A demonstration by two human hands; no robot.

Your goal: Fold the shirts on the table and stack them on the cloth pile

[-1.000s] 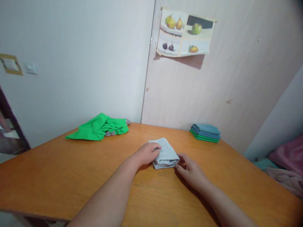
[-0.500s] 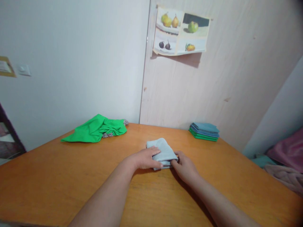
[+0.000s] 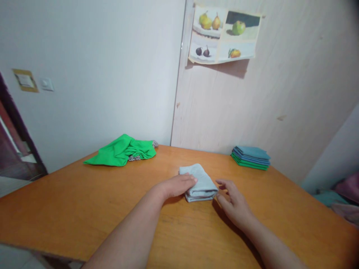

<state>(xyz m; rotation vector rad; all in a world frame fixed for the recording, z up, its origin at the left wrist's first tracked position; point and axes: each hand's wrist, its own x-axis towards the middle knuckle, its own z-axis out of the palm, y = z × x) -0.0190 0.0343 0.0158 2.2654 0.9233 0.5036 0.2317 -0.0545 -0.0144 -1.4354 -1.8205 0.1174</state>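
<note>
A folded light blue cloth [image 3: 201, 182] lies in the middle of the orange wooden table [image 3: 84, 209]. My left hand [image 3: 178, 185] rests flat on the cloth's left side, fingers stretched over it. My right hand [image 3: 235, 203] hovers just right of the cloth, fingers spread and apart from it, holding nothing.
A crumpled green cloth [image 3: 123, 151] lies at the table's far left. A stack of folded blue and green cloths [image 3: 251, 157] sits at the far right by the wooden wall. A fruit poster [image 3: 224, 34] hangs above. Pink and teal fabric [image 3: 340, 190] lies past the right edge.
My right hand has let go of the cloth's right edge and drawn back a little to the right, with fingers opened. My left hand stays on the cloth.
</note>
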